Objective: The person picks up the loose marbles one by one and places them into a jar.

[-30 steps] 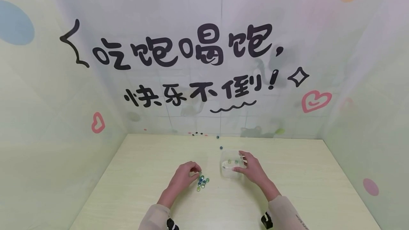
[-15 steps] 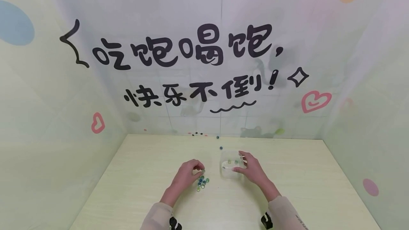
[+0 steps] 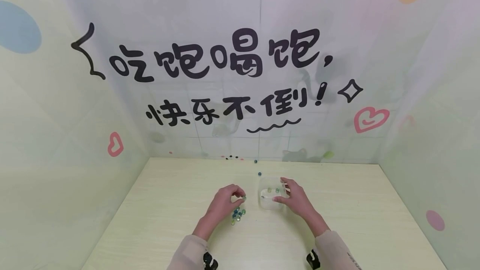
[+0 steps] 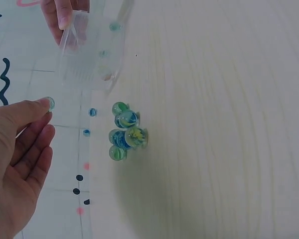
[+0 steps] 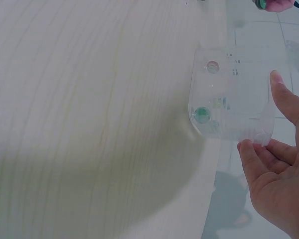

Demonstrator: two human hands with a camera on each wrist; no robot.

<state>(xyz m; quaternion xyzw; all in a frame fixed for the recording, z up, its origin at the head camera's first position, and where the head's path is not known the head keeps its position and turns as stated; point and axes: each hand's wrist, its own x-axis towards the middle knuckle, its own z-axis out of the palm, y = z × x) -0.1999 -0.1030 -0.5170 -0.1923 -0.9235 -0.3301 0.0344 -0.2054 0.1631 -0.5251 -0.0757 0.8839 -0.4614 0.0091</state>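
Note:
My left hand pinches a clear greenish marble between thumb and forefinger, held above the table just left of the box. Below that hand lies a tight cluster of several blue, green and yellow glass marbles. A clear plastic box stands open-topped on the table, right of the cluster. My right hand grips the box by its right side, thumb at the near edge and fingers at the far side. Inside the box lie a few marbles, among them a green one seen through the wall.
Beyond the box, one blue marble lies on the pale wooden table, and another blue marble sits at its back edge. A printed backdrop with black lettering rises behind, and side panels flank the table.
My left hand has lifted away from the cluster and moved right, toward the box, with a marble in its fingertips. The right hand and the box have stayed in place.

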